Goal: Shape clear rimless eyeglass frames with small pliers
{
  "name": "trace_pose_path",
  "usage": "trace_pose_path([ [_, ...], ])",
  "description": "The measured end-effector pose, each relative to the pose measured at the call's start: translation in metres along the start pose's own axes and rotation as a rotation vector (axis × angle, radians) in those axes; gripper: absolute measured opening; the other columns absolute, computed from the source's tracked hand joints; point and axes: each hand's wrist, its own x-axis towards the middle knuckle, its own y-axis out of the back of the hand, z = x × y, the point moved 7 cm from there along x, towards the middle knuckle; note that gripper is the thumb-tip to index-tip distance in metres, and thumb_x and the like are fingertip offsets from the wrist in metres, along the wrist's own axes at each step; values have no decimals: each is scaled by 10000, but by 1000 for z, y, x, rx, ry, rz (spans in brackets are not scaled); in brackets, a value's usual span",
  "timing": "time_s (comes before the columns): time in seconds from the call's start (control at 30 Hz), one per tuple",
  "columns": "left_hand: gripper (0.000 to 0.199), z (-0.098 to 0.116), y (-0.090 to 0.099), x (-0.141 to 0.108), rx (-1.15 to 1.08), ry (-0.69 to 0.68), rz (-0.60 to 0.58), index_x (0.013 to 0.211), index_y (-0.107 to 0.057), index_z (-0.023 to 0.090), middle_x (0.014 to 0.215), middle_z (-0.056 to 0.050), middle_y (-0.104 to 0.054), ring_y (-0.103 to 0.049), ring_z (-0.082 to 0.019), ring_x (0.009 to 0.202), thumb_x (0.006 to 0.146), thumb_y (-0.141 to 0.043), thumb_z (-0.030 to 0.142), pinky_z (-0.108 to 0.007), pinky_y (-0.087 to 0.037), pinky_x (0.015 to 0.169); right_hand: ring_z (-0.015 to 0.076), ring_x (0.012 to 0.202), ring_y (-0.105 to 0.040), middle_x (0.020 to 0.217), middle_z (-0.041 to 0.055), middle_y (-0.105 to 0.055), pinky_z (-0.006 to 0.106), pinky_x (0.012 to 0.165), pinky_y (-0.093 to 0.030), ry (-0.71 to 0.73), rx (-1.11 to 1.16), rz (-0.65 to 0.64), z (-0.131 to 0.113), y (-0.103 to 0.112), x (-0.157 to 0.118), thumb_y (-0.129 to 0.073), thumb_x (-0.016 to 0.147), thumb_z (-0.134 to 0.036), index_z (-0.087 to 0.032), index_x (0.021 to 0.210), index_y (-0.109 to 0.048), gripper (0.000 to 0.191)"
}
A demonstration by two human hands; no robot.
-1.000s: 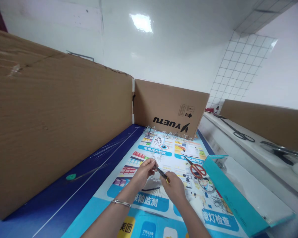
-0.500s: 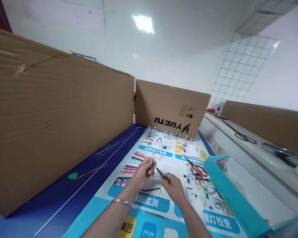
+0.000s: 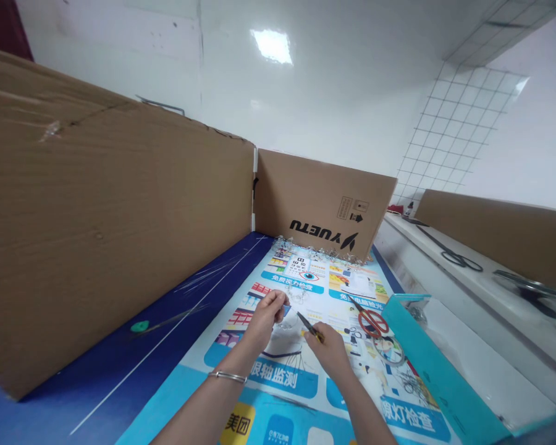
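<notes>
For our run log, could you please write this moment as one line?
left hand: pinches small unclear item | right hand: holds yellow-gripped pointed tool | nearby: red-handled scissors on printed poster

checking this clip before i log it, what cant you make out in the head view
Anything in the left hand: hidden by its fingers.
The grip of the dark, yellow-marked tool: hidden by the right hand.
The clear scraps along the poster's far edge: too small to identify.
The teal board: lower end cut off by the bottom edge.
</notes>
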Motion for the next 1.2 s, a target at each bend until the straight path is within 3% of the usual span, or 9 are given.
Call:
trace_pose_path([
  [0.37,289,-10,-1,2,-10,-18,-27,753,-490,166,625,42,-489,-269,-5,348,757,-508,454,-168,-190,348,136,688,-492,722,2,-547,215,613,-339,74,28,32,-13,0,-3,-457,772,-326,-196,759,-565,169],
  [0.73,291,-6,-8,-1,78,-25,-59,752,-519,157,612,29,-507,-371,-29,389,740,-520,448,-172,-252,389,133,677,-492,715,1,-542,217,606,-341,64,38,53,-12,3,-2,-462,759,-303,-197,755,-575,155],
  [1.2,262,-13,-12,-1,147,-6,-122,747,-532,157,557,37,-459,-376,-44,398,747,-515,419,-165,-244,388,124,685,-492,727,-2,-547,209,609,-338,86,27,39,-23,6,-4,-464,763,-280,-198,741,-564,131],
])
